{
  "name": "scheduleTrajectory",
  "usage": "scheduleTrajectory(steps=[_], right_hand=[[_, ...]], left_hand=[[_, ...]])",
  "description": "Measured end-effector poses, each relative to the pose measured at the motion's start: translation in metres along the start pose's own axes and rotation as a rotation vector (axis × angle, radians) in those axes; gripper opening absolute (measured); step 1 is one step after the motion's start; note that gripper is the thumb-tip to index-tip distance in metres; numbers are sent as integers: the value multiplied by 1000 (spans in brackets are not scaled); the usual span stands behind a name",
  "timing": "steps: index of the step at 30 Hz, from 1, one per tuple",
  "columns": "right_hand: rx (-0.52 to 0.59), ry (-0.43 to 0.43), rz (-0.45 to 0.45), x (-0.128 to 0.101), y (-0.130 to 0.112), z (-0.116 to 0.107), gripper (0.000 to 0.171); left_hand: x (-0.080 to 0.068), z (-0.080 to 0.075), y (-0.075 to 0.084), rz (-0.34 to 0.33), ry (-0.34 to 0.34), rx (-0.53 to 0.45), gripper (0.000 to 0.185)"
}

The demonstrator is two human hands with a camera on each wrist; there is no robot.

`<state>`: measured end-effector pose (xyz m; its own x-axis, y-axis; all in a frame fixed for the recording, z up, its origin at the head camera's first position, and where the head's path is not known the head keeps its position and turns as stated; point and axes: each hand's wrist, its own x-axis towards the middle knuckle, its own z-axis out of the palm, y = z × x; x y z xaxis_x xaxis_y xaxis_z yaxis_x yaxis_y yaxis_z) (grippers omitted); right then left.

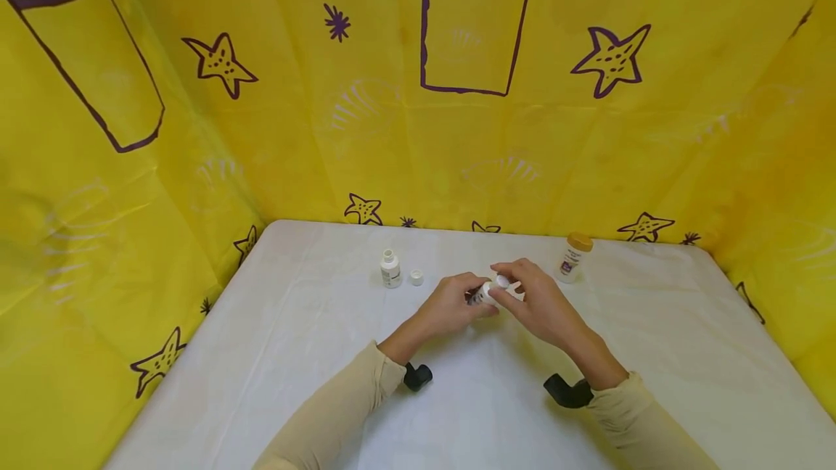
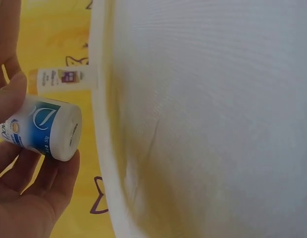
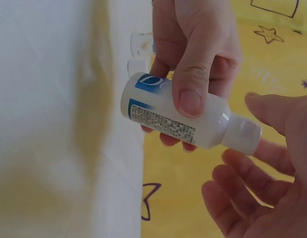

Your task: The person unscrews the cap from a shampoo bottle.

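The left hand [image 1: 453,303] grips the bottle [image 3: 161,121], its thumb pressed along one side and its fingers wrapped round the other. The bottle is tilted over the table [image 1: 457,412], with its flip cap [image 3: 242,135] toward the right hand [image 1: 542,303] and its base facing away. A blue label [image 2: 43,124] shows near the base. The right hand is relaxed around the cap, its fingers bent without pinching; its thumb is apart from the cap in the right wrist view, and whether the index finger touches cannot be told.

To the left of the hands, an open bottle [image 1: 390,272] stands upright with a loose cap [image 1: 416,278] just beside it. Beyond the right hand stands a jar [image 1: 570,265] with an orange lid [image 1: 579,241]. A yellow curtain [image 1: 392,143] with purple starfish surrounds the table.
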<state>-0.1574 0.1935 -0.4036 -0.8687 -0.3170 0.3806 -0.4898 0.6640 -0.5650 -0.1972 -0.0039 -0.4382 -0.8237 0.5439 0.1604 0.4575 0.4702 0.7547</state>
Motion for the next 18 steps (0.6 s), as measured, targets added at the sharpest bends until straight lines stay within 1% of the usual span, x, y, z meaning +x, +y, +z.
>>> scheduleTrajectory(steps=[3, 6, 9, 13, 18], right_hand=[[4, 54, 32, 0, 0, 2, 36], [-9, 121, 57, 0, 0, 2, 29], [-21, 168, 72, 1, 1, 2, 26], [-26, 178, 76, 1, 2, 2, 24], [-14, 166, 51, 0, 3, 2, 23]], left_hand=[[-1, 1, 1, 3, 14, 13, 33], [-1, 2, 3, -3, 22, 11, 38], [-1, 4, 4, -3, 29, 11, 41], [0, 5, 6, -6, 34, 11, 41], [-1, 4, 7, -6, 35, -5, 39]])
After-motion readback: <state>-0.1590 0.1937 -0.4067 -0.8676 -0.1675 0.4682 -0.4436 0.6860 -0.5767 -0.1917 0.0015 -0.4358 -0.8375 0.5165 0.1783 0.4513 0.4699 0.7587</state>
